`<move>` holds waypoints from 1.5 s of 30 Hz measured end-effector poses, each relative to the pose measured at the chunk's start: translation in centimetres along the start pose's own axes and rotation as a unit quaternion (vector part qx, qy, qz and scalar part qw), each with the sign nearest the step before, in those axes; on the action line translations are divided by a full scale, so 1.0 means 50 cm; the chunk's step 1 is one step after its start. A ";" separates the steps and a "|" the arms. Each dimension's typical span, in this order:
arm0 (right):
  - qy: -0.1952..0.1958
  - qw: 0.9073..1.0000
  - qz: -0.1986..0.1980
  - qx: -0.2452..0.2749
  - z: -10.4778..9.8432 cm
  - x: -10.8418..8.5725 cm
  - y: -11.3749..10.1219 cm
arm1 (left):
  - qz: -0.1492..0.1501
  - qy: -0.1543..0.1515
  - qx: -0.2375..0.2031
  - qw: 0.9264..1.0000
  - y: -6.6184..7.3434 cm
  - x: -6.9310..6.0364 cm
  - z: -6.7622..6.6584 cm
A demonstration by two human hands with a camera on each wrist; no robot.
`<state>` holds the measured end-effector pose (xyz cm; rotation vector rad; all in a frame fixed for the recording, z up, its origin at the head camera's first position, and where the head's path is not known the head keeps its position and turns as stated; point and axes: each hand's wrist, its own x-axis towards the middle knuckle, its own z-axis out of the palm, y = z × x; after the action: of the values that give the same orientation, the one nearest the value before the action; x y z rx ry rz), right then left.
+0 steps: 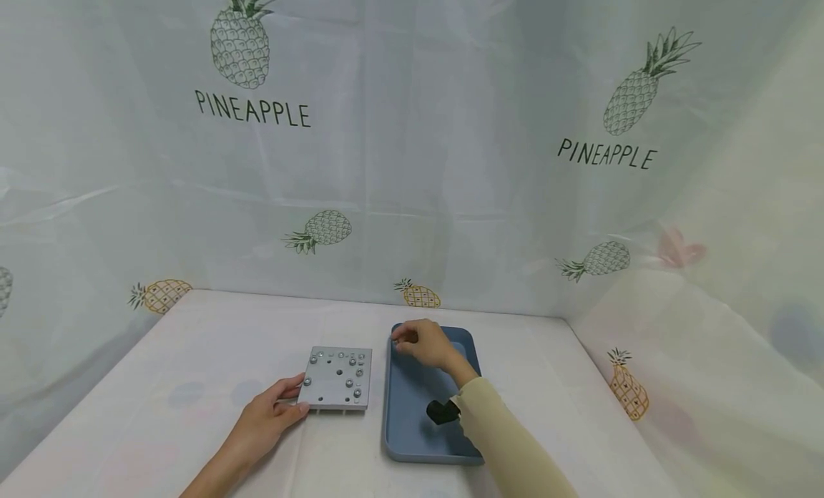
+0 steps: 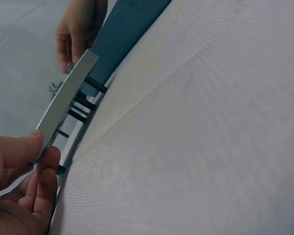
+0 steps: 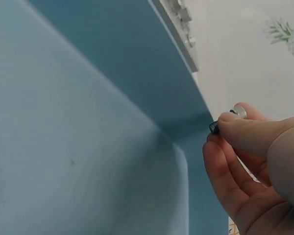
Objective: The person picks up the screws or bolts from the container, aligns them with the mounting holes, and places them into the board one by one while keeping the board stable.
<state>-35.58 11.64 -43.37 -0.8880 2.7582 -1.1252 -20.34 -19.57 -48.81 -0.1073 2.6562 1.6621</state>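
My left hand [image 1: 265,416] pinches the left edge of a square silver metal plate [image 1: 328,389] between thumb and fingers. Several bolts sit in the plate's holes, and some other holes stay bare. In the left wrist view, dark shanks [image 2: 78,115] stick out below the plate [image 2: 63,103], which is raised off the cloth. Over the far left corner of the blue tray [image 1: 412,446], my right hand [image 1: 426,343] pinches a small bolt [image 3: 214,128] between thumb and fingers. Its dark threaded end and silver head show in the right wrist view.
The tray stands just right of the plate, its raised rim [image 1: 387,412] between the two. A pale cloth [image 1: 225,355] covers the table. A pineapple-print curtain [image 1: 412,162] hangs behind and at the sides. A black strap [image 1: 443,412] shows at the right wrist.
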 end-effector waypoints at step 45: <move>-0.091 0.992 -0.079 0.039 0.059 0.033 -0.111 | 0.014 -0.006 -0.014 1.000 0.000 -0.001 -0.001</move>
<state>-33.53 5.72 -41.63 -1.1524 2.5187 -1.1036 -20.27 -19.60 -48.80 -0.0622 2.6390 1.7017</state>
